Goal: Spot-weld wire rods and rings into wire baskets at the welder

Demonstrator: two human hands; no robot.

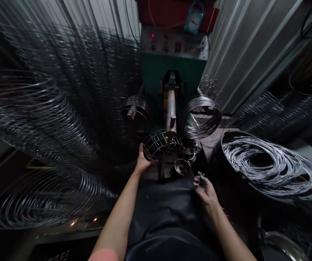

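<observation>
My left hand (143,164) grips the left rim of a round wire basket (156,141), its thumb up along the outside. The basket sits under the tip of a metal electrode arm (171,112) on a green machine (156,69). Lower and to the right, my right hand (205,190) is closed, fingers curled around a small grey metal piece (200,177) whose exact kind I cannot make out. Two small metal bowls (182,166) stand between the basket and that hand.
Stacked wire rings (63,119) crowd the left side. Wire coils (203,116) hang beside the machine arm. A black tub (221,145) at right holds many wire hoops (275,163). Sparks (73,223) glow at lower left. A blue clock (194,20) hangs above.
</observation>
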